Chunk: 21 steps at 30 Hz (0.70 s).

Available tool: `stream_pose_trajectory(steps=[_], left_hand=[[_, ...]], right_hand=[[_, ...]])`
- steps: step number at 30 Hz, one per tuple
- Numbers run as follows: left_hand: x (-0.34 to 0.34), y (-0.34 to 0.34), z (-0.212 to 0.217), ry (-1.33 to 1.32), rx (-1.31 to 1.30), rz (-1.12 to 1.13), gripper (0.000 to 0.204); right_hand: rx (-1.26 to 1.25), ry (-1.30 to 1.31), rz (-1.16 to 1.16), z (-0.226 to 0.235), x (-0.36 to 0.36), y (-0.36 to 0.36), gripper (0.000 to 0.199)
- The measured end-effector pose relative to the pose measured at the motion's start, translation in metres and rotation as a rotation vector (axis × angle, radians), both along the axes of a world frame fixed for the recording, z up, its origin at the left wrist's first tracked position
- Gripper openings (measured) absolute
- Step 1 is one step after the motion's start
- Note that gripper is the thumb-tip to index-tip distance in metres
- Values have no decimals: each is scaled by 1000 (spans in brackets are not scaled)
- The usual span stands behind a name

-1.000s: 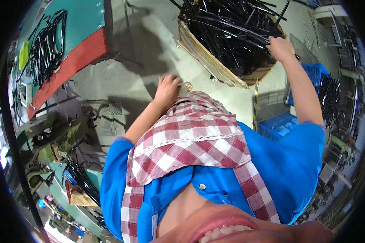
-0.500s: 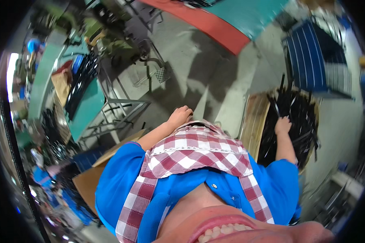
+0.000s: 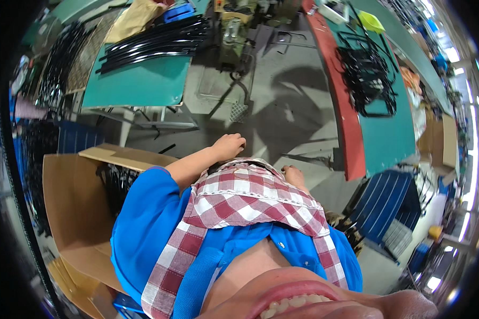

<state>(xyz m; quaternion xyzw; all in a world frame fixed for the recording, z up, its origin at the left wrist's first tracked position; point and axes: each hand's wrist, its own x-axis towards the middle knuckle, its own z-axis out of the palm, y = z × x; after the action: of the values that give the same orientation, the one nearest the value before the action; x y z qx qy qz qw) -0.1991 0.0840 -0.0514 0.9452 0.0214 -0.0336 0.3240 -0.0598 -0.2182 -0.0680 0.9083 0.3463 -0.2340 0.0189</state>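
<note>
My left hand [image 3: 229,146] hangs in front of my checked apron [image 3: 250,186], its fingers loosely bent and nothing visible in them. On the other side of the apron my right hand [image 3: 295,177] shows only in part, the apron's edge covering some of it; its fingers are too hidden to read. Beside my left arm stands an open cardboard box [image 3: 72,204] with black parts inside. Ahead to the left, long glossy black strips [image 3: 154,42] lie on a green-topped table [image 3: 138,85].
A green machine [image 3: 234,40] with a foot pedal [image 3: 239,111] stands ahead. To the right, a red-edged green table [image 3: 386,141] carries black bent-tube pieces [image 3: 370,80]. A blue striped container [image 3: 386,199] is at the right, with dark strips [image 3: 351,228] low beside my right arm.
My right hand has left the crate of black strips and come in front of my body. The view has turned right, bringing in more of the right-hand table.
</note>
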Motion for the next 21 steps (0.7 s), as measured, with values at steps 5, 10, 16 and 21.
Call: stream_pose_trajectory(steps=[5,10,16,21], left_hand=[[-38,-17,-20,-13,-122,278,15],[-81,-35,-14,-31,-112,498,16],[-109,-57,16,-153,-126,782,15],[-118,-80,0,-149,-128,871,18]], right_hand=[[-48,-21,147,19,47,-5,26],[-26,-71,371,36,91,64,28],[239,-147,719,87,83,175,25],[527,-49,912,100,52,231,19]])
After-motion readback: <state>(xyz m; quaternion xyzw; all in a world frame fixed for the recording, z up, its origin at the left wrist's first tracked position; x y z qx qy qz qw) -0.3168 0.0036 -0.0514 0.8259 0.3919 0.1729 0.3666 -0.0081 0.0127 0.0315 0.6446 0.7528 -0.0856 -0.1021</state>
